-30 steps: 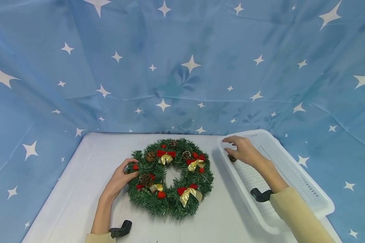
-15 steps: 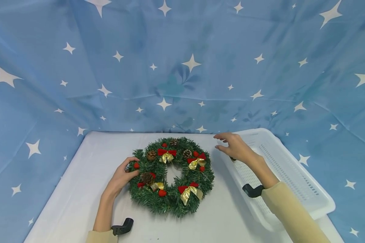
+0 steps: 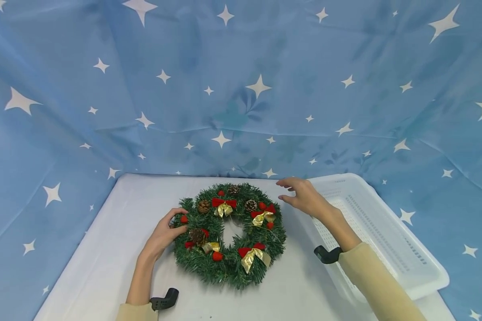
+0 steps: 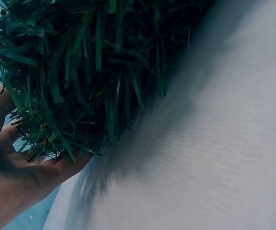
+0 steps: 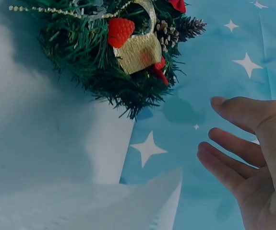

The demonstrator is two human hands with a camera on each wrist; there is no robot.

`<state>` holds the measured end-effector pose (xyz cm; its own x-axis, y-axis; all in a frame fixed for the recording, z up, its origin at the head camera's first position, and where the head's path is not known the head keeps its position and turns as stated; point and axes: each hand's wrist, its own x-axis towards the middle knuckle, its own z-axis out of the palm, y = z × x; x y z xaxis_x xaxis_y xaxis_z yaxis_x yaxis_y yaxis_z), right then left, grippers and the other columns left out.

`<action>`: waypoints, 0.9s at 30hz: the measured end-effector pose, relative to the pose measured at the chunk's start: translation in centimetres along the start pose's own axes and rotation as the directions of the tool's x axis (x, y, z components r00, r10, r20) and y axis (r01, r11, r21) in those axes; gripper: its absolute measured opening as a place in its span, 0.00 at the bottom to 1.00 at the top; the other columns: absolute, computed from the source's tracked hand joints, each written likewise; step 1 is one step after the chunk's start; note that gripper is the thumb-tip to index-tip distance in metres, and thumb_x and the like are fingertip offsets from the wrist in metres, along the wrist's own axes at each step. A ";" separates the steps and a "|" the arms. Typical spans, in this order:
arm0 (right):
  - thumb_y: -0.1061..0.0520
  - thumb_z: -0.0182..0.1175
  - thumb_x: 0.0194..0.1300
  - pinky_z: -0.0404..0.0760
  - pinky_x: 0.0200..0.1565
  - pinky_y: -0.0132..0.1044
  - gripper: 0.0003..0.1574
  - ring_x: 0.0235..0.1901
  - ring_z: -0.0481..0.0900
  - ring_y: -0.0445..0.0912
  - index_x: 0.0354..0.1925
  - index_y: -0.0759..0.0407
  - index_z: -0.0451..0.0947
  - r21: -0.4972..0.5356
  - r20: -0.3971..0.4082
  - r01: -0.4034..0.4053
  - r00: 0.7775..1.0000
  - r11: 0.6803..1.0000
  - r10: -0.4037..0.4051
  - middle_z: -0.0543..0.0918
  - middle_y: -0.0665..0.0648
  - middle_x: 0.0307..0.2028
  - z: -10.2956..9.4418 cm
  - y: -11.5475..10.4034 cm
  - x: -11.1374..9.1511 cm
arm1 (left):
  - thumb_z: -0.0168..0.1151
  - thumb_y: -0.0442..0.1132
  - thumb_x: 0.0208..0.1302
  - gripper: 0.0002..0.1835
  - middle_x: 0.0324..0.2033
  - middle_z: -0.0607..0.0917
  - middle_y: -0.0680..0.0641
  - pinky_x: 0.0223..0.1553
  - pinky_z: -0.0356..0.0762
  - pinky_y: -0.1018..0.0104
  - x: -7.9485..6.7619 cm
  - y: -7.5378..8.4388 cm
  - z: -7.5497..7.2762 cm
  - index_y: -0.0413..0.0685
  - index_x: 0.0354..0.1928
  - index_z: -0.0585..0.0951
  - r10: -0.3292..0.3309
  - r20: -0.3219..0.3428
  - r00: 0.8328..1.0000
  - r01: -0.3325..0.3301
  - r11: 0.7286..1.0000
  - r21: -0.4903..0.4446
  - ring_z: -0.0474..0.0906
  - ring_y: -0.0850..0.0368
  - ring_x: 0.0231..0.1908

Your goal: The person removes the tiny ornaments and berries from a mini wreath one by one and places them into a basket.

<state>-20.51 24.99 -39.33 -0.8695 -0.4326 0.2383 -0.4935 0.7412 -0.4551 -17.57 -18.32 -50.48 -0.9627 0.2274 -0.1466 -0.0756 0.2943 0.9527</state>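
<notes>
A green Christmas wreath (image 3: 234, 274) lies on the white table, decorated with red-and-gold bows, pinecones and red berries. My left hand (image 3: 162, 234) grips its left side, thumb and fingers around the greenery. Close up in the left wrist view, the fingers (image 4: 73, 165) come partly under the bristles. Between the wreath and the white basket (image 3: 389, 218), my right hand (image 3: 305, 196) hovers with thumb and fingers apart. Nothing shows between those fingers (image 5: 224, 167) in the right wrist view; a gold bow (image 5: 140, 52) and a red berry (image 5: 121, 32) show on the wreath there.
The perforated basket stands at the right, its left rim partly behind my right hand and forearm. A blue curtain (image 3: 241, 111) with white stars hangs behind the table (image 3: 144, 196) and along both sides.
My right hand has moved left, from over the basket toward the wreath. The pinecone seen under it in the basket is out of sight now. My left hand keeps its hold.
</notes>
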 end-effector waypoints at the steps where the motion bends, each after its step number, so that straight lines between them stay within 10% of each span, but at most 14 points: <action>1: 0.63 0.70 0.65 0.84 0.52 0.54 0.24 0.52 0.85 0.62 0.59 0.67 0.81 0.004 0.000 0.001 1.000 1.000 -0.001 0.85 0.67 0.56 0.1 0.0 0.0 | 0.62 0.38 0.73 0.25 0.81 0.51 0.39 0.47 0.67 0.53 0.0 0.0 0.0 0.52 0.69 0.71 0.002 -0.001 1.000 -0.002 1.000 -0.001 0.50 0.29 0.77; 8: 0.62 0.70 0.66 0.84 0.52 0.53 0.25 0.51 0.86 0.62 0.60 0.66 0.80 0.009 0.016 0.005 1.000 1.000 -0.005 0.85 0.67 0.56 1.0 -0.3 0.6 | 0.62 0.37 0.72 0.24 0.80 0.53 0.39 0.42 0.67 0.55 0.2 -0.2 0.2 0.52 0.68 0.72 0.006 -0.018 1.000 -0.006 1.000 -0.002 0.60 0.34 0.71; 11: 0.62 0.70 0.66 0.85 0.52 0.53 0.25 0.51 0.86 0.62 0.60 0.66 0.80 0.008 0.015 0.012 1.000 1.000 -0.012 0.85 0.67 0.56 1.3 -0.4 0.9 | 0.62 0.37 0.72 0.24 0.79 0.55 0.40 0.35 0.68 0.58 0.2 -0.1 0.2 0.53 0.68 0.72 0.001 -0.016 1.000 -0.001 1.000 -0.007 0.70 0.43 0.48; 15: 0.62 0.70 0.66 0.84 0.52 0.53 0.25 0.51 0.86 0.62 0.60 0.67 0.80 0.020 0.017 0.012 1.000 1.000 -0.013 0.84 0.68 0.56 1.7 -0.4 1.1 | 0.62 0.36 0.72 0.24 0.78 0.57 0.42 0.28 0.65 0.62 0.1 0.0 0.3 0.55 0.67 0.73 -0.015 -0.024 1.000 0.015 1.000 -0.020 0.58 0.54 0.26; 27: 0.61 0.68 0.68 0.83 0.54 0.56 0.26 0.53 0.84 0.65 0.62 0.67 0.78 0.068 0.063 -0.003 0.998 0.998 -0.001 0.83 0.69 0.58 3.2 -1.0 2.4 | 0.62 0.36 0.72 0.24 0.77 0.58 0.39 0.26 0.64 0.63 0.1 -0.1 0.1 0.52 0.68 0.72 0.001 -0.020 1.000 -0.002 1.000 -0.030 0.56 0.59 0.22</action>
<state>-22.07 21.57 -41.01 -0.8659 -0.4650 0.1845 -0.4884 0.7057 -0.5133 -17.65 -18.20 -50.61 -0.9678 0.2091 -0.1399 -0.0814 0.2659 0.9606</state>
